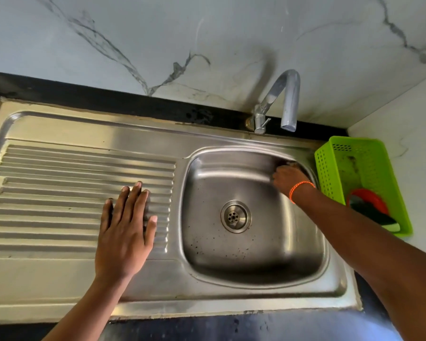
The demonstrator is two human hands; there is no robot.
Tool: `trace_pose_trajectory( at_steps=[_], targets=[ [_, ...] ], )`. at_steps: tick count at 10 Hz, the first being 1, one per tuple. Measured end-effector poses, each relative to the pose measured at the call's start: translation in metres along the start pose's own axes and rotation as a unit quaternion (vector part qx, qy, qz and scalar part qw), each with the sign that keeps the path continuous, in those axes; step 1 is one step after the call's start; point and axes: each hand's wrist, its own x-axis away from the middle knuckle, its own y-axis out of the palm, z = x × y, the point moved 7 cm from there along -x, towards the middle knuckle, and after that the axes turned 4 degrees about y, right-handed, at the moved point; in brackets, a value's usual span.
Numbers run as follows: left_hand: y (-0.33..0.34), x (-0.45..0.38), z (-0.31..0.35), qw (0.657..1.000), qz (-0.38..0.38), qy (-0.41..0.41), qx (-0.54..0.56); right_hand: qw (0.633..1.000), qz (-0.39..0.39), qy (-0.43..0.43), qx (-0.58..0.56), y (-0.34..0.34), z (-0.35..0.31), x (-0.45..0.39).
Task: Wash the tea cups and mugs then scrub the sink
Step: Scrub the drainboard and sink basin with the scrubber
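Observation:
The stainless steel sink basin (251, 252) holds no cups, only dark specks around its round drain (235, 216). My right hand (289, 178), with an orange band at the wrist, is pressed against the basin's far right corner, its fingers curled round a small scrubber (292, 164) that barely shows. My left hand (127, 230) lies flat, fingers straight, on the ribbed drainboard (59, 183) left of the basin. No cups or mugs are in view.
A curved metal tap (284, 99) stands behind the basin, with no water running. A lime green plastic basket (340, 166) sits right of the sink, holding a red item and a dark green sponge (374, 212). Marble wall behind; black counter edge in front.

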Motion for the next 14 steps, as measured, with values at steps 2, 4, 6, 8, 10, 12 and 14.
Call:
trace_pose_trajectory(
  at_steps=[2,4,6,8,10,12,14],
  targets=[
    [-0.001,0.004,-0.002,1.0,-0.012,0.001,-0.004,0.987,-0.086,0.112,-0.071,0.034,-0.012,0.057],
    [-0.004,0.002,0.0,1.0,-0.01,0.001,0.01,0.979,-0.122,0.056,-0.153,0.058,-0.032,0.1],
    [-0.003,0.002,0.001,1.0,-0.02,0.0,0.012,0.97,-0.148,0.035,-0.189,0.07,-0.041,0.117],
    [-0.003,0.003,0.0,1.0,-0.022,-0.002,0.011,0.971,-0.159,0.048,-0.174,0.082,-0.075,0.134],
    [-0.002,0.002,0.0,1.0,-0.023,0.0,0.012,0.956,-0.19,0.041,-0.22,0.077,-0.069,0.133],
    [-0.003,0.001,0.001,1.0,-0.025,-0.002,0.008,0.922,-0.248,0.024,-0.297,0.061,-0.04,0.117],
    [-0.001,0.002,0.0,1.0,-0.026,0.0,-0.001,0.913,-0.276,-0.032,-0.299,0.053,-0.029,0.104]
  ],
)
